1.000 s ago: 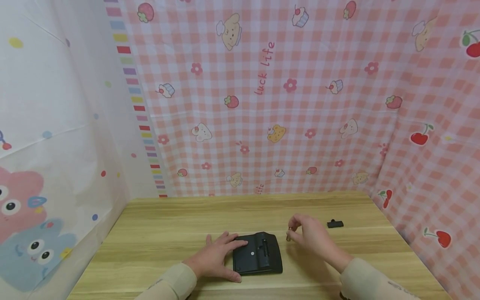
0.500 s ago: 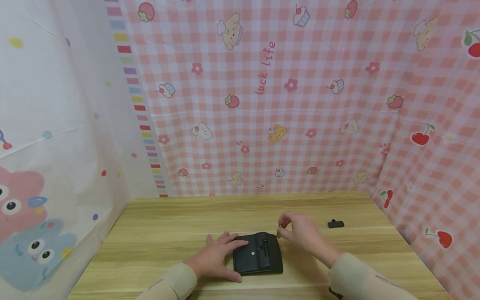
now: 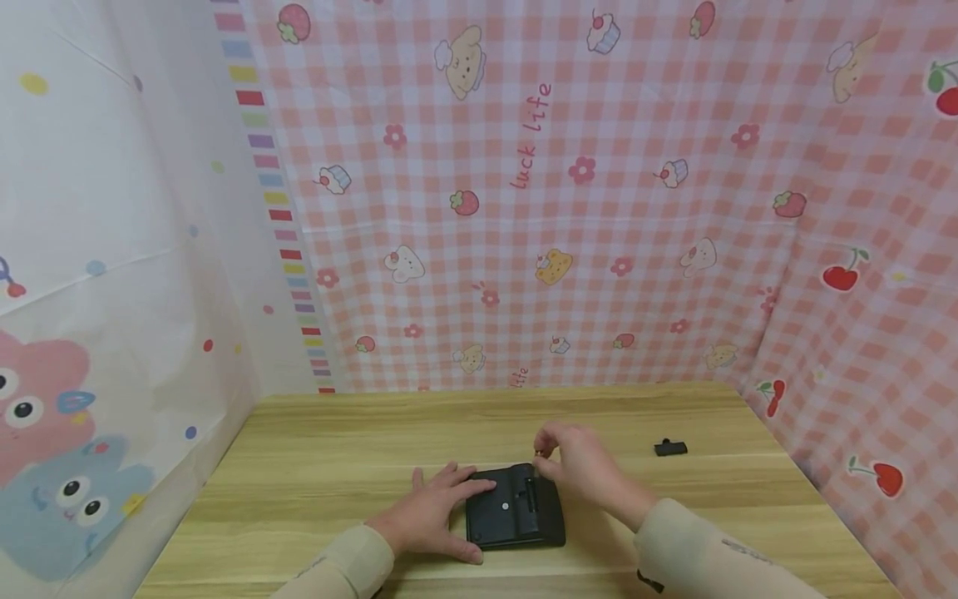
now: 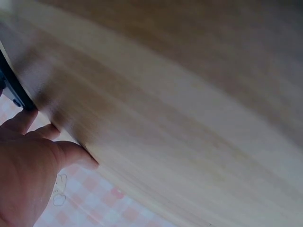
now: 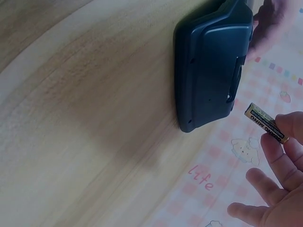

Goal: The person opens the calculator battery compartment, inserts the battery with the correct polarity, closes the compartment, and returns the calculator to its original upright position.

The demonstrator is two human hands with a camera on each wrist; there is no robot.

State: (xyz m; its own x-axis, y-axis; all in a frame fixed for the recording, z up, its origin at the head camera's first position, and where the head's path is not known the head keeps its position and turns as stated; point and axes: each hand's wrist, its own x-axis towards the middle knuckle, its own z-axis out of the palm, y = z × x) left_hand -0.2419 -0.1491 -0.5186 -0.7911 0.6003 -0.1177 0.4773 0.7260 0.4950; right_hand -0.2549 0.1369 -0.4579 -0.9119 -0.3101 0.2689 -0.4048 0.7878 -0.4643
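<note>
Your right hand [image 3: 580, 462] pinches a battery [image 5: 265, 123] by one end near the black device [image 3: 509, 517], where your left hand [image 3: 428, 512] rests, fingers spread; so slight a grip could let it slip.

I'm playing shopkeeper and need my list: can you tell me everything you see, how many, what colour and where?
device: 1, black, on the table
slot: 1, black, in the device's right part
dot: 1, white, on the device
battery: 1, gold and black, pinched in the right grip
small piece: 1, black, on the table, far right
table: 1, light wood colour, under the device
checked cloth: count unclear, pink and white, behind and right
white cloth: 1, white with coloured prints, left
dark bit: 1, black, under the right cuff
sleeves: 2, beige, on both arms
left grip: 1, bare, touching the device
right grip: 1, bare, by the device's far right corner
</note>
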